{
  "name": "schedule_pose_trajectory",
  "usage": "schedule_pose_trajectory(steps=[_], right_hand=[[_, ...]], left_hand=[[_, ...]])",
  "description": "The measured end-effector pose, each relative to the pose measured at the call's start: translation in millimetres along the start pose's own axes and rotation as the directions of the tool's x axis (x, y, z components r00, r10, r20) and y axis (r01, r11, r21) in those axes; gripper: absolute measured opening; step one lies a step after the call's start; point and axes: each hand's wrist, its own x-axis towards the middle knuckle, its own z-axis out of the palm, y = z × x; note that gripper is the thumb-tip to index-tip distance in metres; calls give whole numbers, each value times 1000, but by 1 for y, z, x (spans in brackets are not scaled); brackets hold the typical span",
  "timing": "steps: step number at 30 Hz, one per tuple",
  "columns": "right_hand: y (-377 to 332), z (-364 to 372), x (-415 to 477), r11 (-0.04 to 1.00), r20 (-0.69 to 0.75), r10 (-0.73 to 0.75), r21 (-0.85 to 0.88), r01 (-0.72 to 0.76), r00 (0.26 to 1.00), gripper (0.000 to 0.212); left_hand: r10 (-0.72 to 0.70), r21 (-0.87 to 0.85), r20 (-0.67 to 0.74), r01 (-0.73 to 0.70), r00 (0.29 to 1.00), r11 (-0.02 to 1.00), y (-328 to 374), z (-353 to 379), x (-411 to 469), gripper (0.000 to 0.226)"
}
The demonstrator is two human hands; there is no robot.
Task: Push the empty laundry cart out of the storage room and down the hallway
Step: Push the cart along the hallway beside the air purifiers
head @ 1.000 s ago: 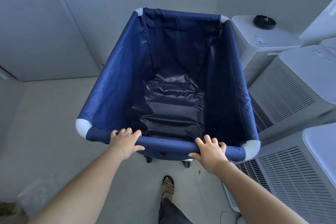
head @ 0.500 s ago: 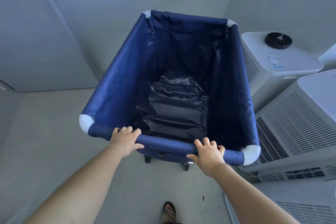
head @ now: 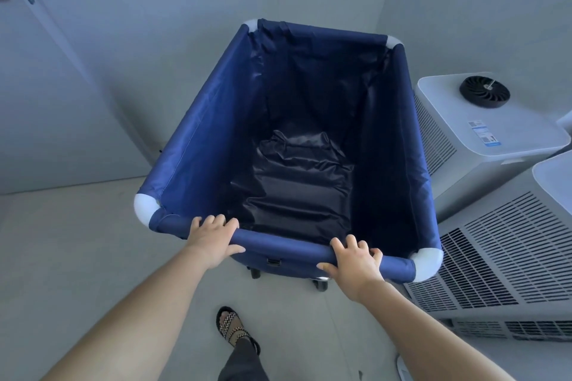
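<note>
A blue fabric laundry cart (head: 198, 145) with white corner caps stands in front of me, its dark liner empty inside. My left hand (head: 212, 237) grips the near top rail toward its left end. On the same rail my right hand (head: 354, 261) is closed near the right corner. Two black caster wheels (head: 318, 283) show under the near edge. The cart's far end points at the grey wall corner.
White vented appliance units (head: 501, 257) stand tight against the cart's right side, the farther one (head: 483, 133) with a black fan grille on top. A grey door (head: 34, 86) with a handle is at left. My sandalled foot (head: 233, 326) is on the bare floor.
The cart and my hands have moved forward along the row of white units toward the wall; the door has drifted further left in view. My foot has stepped forward again.
</note>
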Motion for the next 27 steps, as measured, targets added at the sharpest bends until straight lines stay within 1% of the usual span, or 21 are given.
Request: schedule_pose_trajectory(steps=[8,14,21,24,27], right_hand=[[-39,-34,71,998,26,67,12,-67,997,56],[-64,-53,117,993,-6,106,43,-106,994,55],[-87,-72,168,989,-1,140,41,-140,990,55],[-91,-82,188,994,-4,109,32,-108,994,54],[-83,-90,201,997,35,-20,82,17,999,52]], left_hand=[[65,24,39,-66,997,998,-51,-42,82,48],[117,41,0,-117,993,992,-85,-64,135,48],[142,38,-33,-141,989,989,-115,-85,189,48],[161,52,-35,-159,986,986,-126,-97,210,48],[204,75,3,-203,979,976,-136,-106,227,48]])
